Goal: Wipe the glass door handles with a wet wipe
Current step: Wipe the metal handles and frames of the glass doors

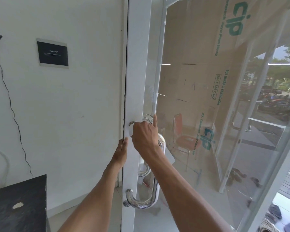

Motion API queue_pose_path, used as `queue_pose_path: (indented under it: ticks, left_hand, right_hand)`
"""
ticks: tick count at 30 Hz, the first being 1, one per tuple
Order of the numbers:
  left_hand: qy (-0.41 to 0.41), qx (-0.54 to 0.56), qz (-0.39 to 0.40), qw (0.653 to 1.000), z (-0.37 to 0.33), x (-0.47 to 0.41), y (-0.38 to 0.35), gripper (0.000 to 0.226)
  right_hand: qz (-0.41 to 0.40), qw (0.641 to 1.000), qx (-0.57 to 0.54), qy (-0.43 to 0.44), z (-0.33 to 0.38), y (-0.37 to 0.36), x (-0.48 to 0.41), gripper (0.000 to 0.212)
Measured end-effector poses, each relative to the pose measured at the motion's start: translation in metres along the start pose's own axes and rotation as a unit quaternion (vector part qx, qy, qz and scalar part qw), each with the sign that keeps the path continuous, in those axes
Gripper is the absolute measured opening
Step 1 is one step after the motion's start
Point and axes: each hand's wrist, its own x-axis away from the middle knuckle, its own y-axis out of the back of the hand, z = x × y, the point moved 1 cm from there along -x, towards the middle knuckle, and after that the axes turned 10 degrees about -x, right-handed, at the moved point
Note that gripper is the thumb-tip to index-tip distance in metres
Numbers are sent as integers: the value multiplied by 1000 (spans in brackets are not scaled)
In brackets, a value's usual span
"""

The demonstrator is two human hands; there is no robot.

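**White wall, glass door: wiping at the top of the handle**

A white wall (74,101) is meeting a white-framed glass door (138,64), with printed cardboard (199,67) standing behind the pane.

The right hand (144,135) is curling over the top mount of the chrome door handle (155,188). Its index finger is sticking up against the glass, and the other fingers are bunching what looks like a pale wet wipe (130,131) against the frame. The wipe is blending into the white paint, so its edges are hard to make out. The left hand (122,148) is lying just below with fingers fairly straight along the frame's edge, seemingly steadying the door. Both forearms are reaching up from below, and the right one is crossing in front of the handle's middle.

The handle is looking rigid, polished and slippery, fixed at top and bottom, so it should be taking firm rubbing without giving. Wrapping the wipe round the tube and sliding it down is probably the best hold. The wipe is looking soft, light and limp, likely to be slipping loose unless pinched.

A second chrome loop (143,171) is showing beside the handle, though I cannot tell which side of the glass it is on. Farther left, a black plaque (53,54) is hanging on the wall and a dark table (18,206) is sitting low.
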Motion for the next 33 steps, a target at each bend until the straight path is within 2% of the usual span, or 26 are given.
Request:
queue_pose_path:
  ticks: [4, 8, 11, 15, 19, 23, 27, 31, 33]
  left_hand:
    - [3, 0, -8, 1000, 6, -5, -2, 51]
    - [10, -9, 1, 1000, 13, -12, -4, 47]
    - [52, -29, -2, 998, 14, -21, -7, 46]
    - [129, -63, 51, 988, 18, -26, -8, 48]
    - [100, -70, 33, 992, 14, -24, -7, 47]
    - [7, 16, 9, 1000, 9, -11, 0, 47]
    - [0, -21, 3, 1000, 8, -7, 2, 50]
    - [-5, -3, 11, 1000, 6, -6, 4, 49]
    - [-8, 9, 14, 1000, 3, -4, 5, 58]
  right_hand:
    - [26, 999, -7, -33, 15, -1, -12, 32]
    - [27, 998, 13, -58, 31, -6, -19, 29]
    - [18, 996, 42, -77, 40, -12, -21, 27]
    - [19, 992, 59, -108, 42, -16, -29, 22]
    - [20, 992, 59, -109, 40, -17, -31, 22]
    - [15, 996, 49, -72, 29, -16, -27, 25]
    - [15, 999, 33, -37, 19, -13, -22, 33]
    - [4, 1000, 9, -9, 12, -11, -15, 39]
    - [-1, 1000, 10, 8, 7, -10, -11, 44]
